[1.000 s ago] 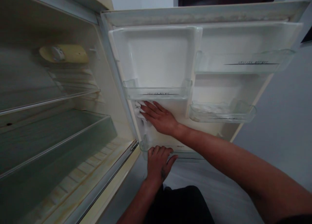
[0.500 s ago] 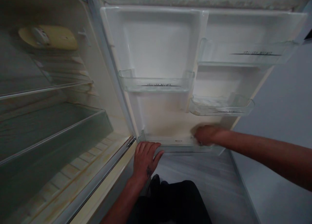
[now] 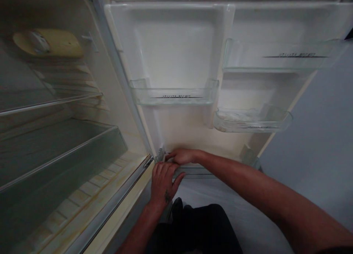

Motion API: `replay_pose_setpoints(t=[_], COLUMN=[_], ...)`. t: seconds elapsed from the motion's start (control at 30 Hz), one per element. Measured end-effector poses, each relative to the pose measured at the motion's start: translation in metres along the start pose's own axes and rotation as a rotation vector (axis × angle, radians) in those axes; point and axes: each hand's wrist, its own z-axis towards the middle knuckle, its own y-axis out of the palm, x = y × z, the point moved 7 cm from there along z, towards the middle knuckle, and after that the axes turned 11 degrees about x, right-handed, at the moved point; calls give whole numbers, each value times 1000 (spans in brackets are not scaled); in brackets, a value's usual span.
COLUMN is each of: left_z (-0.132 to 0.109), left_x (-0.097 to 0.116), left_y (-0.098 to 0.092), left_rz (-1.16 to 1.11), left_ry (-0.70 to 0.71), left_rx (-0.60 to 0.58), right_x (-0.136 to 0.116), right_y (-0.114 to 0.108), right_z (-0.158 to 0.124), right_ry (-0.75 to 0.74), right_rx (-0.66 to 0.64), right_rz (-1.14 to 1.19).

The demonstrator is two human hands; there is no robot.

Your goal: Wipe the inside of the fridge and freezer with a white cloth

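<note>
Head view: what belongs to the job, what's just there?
In use:
clear plastic bottom door bin
left hand, on its rim
right hand, at its hinge end

Just there:
oval yellow housing
greenish translucent drawer
clear plastic bin, upper right

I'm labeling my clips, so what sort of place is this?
Likely a household room, perhaps a kitchen: an open refrigerator door with clear bins, a shelf inside, and a plain wall.

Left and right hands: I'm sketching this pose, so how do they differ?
The left hand lies over the front of the bottom door bin, thumb spread; the right hand reaches in beyond it, partly hidden. A dark mark shows near the left hand's wrist; none on the right hand. Both are bare.
</note>
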Motion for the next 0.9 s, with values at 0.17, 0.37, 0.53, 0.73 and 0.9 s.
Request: replay_pose_setpoints(t=[0.17,0.37,0.53,0.73,0.9], left_z=[-1,-1,-3,-1,-1], left_x=[-4,-3,-4,-2,-1], left_y=[4,2,4,5,4], left_rz=[-22,-31,-20,17,10], left_ry=[-13,-11,-8,3,18], left_rx=[-23,-5,-6,-22,-16], right_x=[12,-15,-60,-61,-8], right_y=[-5,-69,-125,-107,-95], right_z=[16,14,-3,-35,-78], right_ry=[29,14,-206,-506,-490], right_rx=[56,414,890,931,958], right_rz=[454,806,606,-455,-702])
